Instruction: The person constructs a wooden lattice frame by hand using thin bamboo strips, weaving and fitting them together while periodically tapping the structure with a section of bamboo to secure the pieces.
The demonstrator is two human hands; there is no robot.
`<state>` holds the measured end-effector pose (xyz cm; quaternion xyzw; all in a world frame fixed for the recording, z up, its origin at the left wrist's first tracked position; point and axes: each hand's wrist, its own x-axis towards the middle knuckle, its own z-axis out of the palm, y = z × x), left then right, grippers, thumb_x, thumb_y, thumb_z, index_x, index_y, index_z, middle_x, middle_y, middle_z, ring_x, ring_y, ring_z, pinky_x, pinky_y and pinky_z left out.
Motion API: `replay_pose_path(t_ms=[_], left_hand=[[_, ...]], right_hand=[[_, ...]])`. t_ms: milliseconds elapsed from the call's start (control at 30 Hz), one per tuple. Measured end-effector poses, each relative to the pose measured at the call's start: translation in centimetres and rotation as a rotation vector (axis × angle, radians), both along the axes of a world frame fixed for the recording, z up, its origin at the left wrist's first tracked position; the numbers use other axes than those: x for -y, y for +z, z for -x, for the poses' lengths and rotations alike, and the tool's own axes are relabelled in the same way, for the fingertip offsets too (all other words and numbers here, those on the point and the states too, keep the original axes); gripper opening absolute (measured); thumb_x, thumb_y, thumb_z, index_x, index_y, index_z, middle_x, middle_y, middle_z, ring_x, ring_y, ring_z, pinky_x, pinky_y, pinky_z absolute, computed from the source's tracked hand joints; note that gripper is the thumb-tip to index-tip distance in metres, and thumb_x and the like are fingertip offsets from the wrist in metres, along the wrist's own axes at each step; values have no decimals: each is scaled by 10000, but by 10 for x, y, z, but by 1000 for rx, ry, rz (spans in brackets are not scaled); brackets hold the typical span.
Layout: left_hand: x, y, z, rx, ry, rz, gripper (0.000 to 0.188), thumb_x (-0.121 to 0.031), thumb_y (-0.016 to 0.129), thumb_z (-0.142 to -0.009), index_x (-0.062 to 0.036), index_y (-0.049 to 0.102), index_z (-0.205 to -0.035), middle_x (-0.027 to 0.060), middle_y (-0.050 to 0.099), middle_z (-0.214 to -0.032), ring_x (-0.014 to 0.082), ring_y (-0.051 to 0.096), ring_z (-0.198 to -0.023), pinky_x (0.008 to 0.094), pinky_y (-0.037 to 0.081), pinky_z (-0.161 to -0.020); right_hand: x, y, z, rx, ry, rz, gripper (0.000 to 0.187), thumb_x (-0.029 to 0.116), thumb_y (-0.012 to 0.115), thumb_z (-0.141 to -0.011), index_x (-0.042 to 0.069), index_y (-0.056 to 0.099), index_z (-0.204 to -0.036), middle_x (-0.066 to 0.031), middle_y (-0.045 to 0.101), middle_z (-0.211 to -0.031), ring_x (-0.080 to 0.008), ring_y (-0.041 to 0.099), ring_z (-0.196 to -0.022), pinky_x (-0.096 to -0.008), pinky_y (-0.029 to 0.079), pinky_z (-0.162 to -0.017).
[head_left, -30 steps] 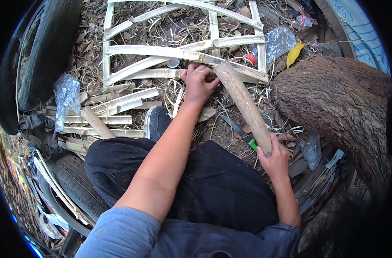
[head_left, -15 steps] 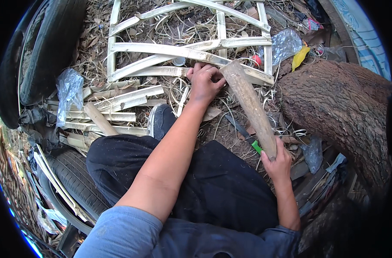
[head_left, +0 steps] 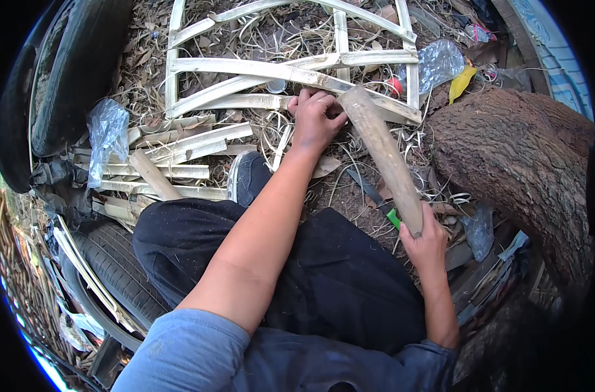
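A frame of pale split bamboo strips (head_left: pixel 245 67) lies on the ground in front of me, its strips crossing one another. My left hand (head_left: pixel 315 124) is at its near edge, fingers curled against a lower bamboo strip (head_left: pixel 245 101); some fingertips are hidden. My right hand (head_left: pixel 425 238) grips the lower end of a thick wooden stick (head_left: pixel 385 163). The stick slants up and left, its far end over the frame's near strips, close to my left hand. Whether it touches them I cannot tell. Beneath the stick, a knife with a green handle (head_left: pixel 393 218) lies on the ground.
A thick tree trunk (head_left: pixel 513 150) stands at the right. Split bamboo pieces (head_left: pixel 186 147) and a short round stick (head_left: pixel 153 175) lie left of my shoe (head_left: pixel 250 176). Tyres (head_left: pixel 82 78) line the left side. Plastic bags (head_left: pixel 108 137) and dry leaves litter the ground.
The view has shifted slightly, so the frame appears a little higher and farther right. Both hands keep their holds, and the stick stays at nearly the same slant.
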<state>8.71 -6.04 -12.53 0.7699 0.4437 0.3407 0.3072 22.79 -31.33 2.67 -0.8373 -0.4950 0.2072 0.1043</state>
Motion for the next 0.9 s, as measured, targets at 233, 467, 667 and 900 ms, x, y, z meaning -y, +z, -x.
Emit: replay_pose_path(t_ms=[233, 467, 667, 900], left_hand=[[1, 1, 2, -36, 7, 75, 188, -225, 806, -634, -136, 714, -771, -20, 665, -816, 223, 542, -936, 408, 278, -900], [-2, -1, 0, -9, 2, 20, 202, -203, 818, -606, -141, 710, -766, -16, 655, -785, 220, 543, -932, 403, 279, -883], [-3, 2, 0, -54, -11, 102, 180, -223, 815, -634, -143, 717, -763, -11, 673, -847, 222, 540, -972, 413, 273, -923], [0, 2, -1, 20, 6, 71, 160, -226, 815, -643, -143, 721, -743, -7, 677, -786, 229, 556, -955, 422, 275, -911]], right_hand=[[1, 0, -1, 25, 59, -66, 585, 220, 726, -736, 7, 514, -1238, -240, 661, -999, -429, 662, -834, -466, 542, -708], [10, -5, -4, 15, 51, -69, 608, 232, 735, -742, 12, 495, -1256, -239, 662, -984, -424, 662, -834, -471, 539, -701], [-4, -2, -5, 22, 3, 86, 567, 181, 717, -747, 4, 510, -1245, -252, 660, -935, -442, 656, -853, -469, 530, -724], [5, -3, 0, -2, -13, -29, 555, 170, 711, -755, 2, 511, -1245, -257, 657, -951, -444, 649, -882, -479, 521, -748]])
